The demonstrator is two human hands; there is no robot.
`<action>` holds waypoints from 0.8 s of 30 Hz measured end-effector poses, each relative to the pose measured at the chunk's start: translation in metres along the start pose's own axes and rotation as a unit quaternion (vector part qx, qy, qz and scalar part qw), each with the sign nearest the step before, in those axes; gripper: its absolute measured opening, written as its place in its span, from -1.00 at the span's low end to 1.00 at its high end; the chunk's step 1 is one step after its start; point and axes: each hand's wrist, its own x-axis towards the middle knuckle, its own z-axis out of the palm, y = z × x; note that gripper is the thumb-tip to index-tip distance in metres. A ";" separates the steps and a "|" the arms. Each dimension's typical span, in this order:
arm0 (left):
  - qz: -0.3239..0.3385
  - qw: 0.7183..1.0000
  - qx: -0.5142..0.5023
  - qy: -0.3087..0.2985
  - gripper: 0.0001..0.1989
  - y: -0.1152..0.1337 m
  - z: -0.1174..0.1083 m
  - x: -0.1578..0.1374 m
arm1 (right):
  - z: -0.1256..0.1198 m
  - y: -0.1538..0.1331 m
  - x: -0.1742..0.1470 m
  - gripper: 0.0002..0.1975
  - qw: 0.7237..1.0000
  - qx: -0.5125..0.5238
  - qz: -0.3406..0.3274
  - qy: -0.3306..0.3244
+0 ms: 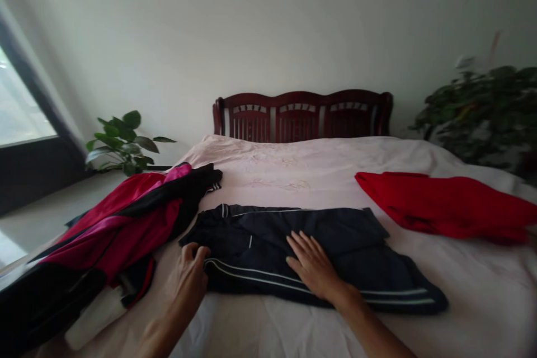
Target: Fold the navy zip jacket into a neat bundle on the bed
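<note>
Navy-blue fabric trousers with paired white side stripes (289, 251) are laid out lengthwise on the bed covered with a pale pink sheet (277, 179), well back from its far edge and between its left and right edges. And there, pressed flat onto the middle of the cloth, is the right hand (314, 268), its fingers spread wide, nothing gripped! Over at the trousers' left end, the left hand (193, 271) is placed, its fingers curled in and narrow at the corner of the cloth; whether a fold is actually pinched cannot be told from here. The double stripes are shown running along the near side, with the right end left in uneven layers.

Along the bed's left edge, a loose heap of pink, red and black clothing (155, 218) is piled, set just beside the trousers. Toward the right edge, a bright red folded cloth (444, 207) is seen lying apart. Beyond the far edge, a dark red-brown slatted wooden headboard (297, 118) is framed by a pale plain wall (268, 22).
</note>
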 end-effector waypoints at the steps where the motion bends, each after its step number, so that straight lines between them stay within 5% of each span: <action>1: 0.022 0.999 0.019 0.018 -0.53 0.011 0.001 0.000 | -0.003 -0.002 -0.001 -0.39 1.000 0.006 0.005 0.000; 6: 0.218 0.972 -0.092 0.008 -0.47 0.093 0.013 0.006 | -0.008 -0.007 -0.005 -0.42 0.999 0.044 0.017 0.027; 10: 0.229 0.967 -0.102 -0.054 -0.50 0.136 0.038 0.027 | -0.008 -0.004 -0.007 -0.56 0.992 0.104 0.019 0.074; 14: 0.187 0.978 -0.018 -0.090 -0.49 0.141 0.061 0.038 | -0.018 0.014 -0.006 -0.56 0.981 0.126 0.079 0.126; 18: 0.171 0.980 0.034 -0.092 -0.48 0.138 0.067 0.036 | -0.041 0.060 -0.012 -0.53 0.964 0.017 0.197 0.177; 21: 0.168 0.981 0.057 -0.080 -0.49 0.139 0.066 0.034 | -0.049 0.099 -0.023 -0.48 0.950 -0.054 0.283 0.120; 24: 0.171 0.981 0.063 -0.069 -0.49 0.140 0.067 0.034 | -0.051 0.126 -0.033 -0.50 0.955 -0.015 0.289 0.059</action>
